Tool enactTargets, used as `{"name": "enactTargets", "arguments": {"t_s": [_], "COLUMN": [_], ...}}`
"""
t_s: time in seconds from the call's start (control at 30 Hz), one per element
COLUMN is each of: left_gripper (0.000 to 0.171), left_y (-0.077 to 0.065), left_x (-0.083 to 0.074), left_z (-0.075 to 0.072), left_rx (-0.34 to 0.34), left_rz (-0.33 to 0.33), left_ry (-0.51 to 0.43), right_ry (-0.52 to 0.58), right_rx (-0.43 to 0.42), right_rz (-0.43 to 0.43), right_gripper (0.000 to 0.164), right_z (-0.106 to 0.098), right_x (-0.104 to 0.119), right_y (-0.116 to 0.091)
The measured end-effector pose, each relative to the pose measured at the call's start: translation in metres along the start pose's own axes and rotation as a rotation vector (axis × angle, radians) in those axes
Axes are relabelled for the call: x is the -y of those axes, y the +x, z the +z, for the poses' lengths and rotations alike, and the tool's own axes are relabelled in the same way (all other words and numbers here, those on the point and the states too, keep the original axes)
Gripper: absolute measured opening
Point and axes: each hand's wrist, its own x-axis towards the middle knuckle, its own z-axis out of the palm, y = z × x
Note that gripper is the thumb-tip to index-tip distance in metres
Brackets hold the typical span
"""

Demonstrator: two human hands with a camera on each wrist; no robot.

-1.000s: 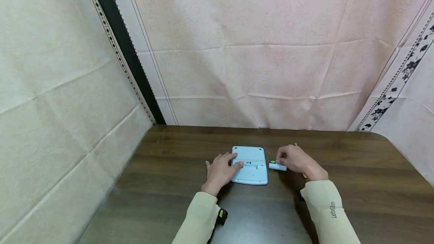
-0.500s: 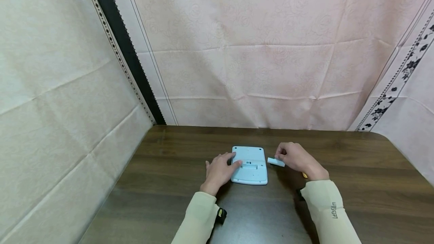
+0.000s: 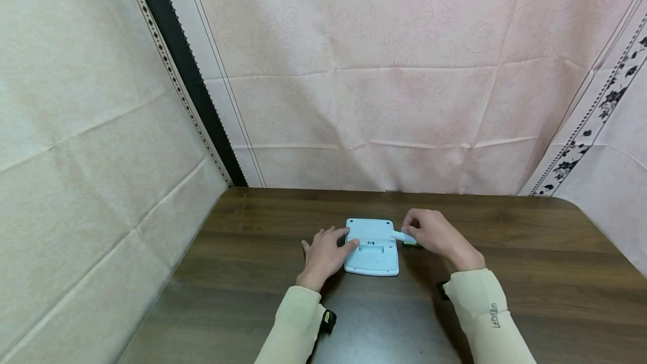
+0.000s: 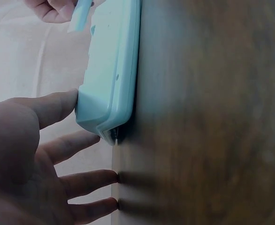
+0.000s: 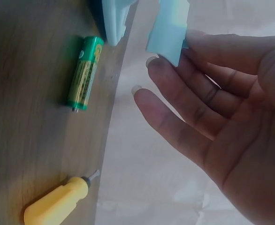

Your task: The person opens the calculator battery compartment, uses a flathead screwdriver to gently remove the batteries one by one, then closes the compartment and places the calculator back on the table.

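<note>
A flat, calculator-shaped light-blue device (image 3: pixel 371 264) lies on the table, its back with a battery recess facing up. My left hand (image 3: pixel 323 260) steadies its left side; in the left wrist view the thumb and forefinger touch it with straight fingers. Between thumb and fingertips my right hand (image 3: pixel 438 236) pinches a small light-blue battery cover (image 3: pixel 403 237), raised at the device's right edge. Below that cover lies a green and gold battery (image 5: pixel 85 74), on the table and apart from the hand.
A yellow-handled screwdriver (image 5: pixel 57 204) lies on the table in the right wrist view; in the head view the right arm hides it. The brown wooden table (image 3: pixel 273 229) meets hanging pale cloth (image 3: pixel 404 100) at its far edge.
My right hand has moved left and slightly away from me, carrying the battery cover from beside the device to its right edge. The battery has come into sight. The left hand has barely shifted.
</note>
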Motion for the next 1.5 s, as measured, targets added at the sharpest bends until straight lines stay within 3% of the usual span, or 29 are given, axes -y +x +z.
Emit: {"name": "enactTargets", "arguments": {"t_s": [0.53, 1.0, 1.5], "left_gripper": [0.051, 0.051, 0.050], "left_y": [0.002, 0.001, 0.002], "left_x": [0.001, 0.001, 0.003], "left_z": [-0.001, -0.002, -0.001], "left_rx": [0.009, 0.018, 0.009], "left_rz": [0.000, -0.006, 0.007], "left_ry": [0.009, 0.006, 0.008], "right_ry": [0.044, 0.085, 0.028], "right_rx": [-0.025, -0.007, -0.005], "right_rz": [-0.104, -0.172, -0.221], "right_gripper": [0.009, 0.010, 0.006], "right_z": [0.016, 0.032, 0.042], "right_x": [0.024, 0.029, 0.030], "right_y": [0.006, 0.011, 0.015]}}
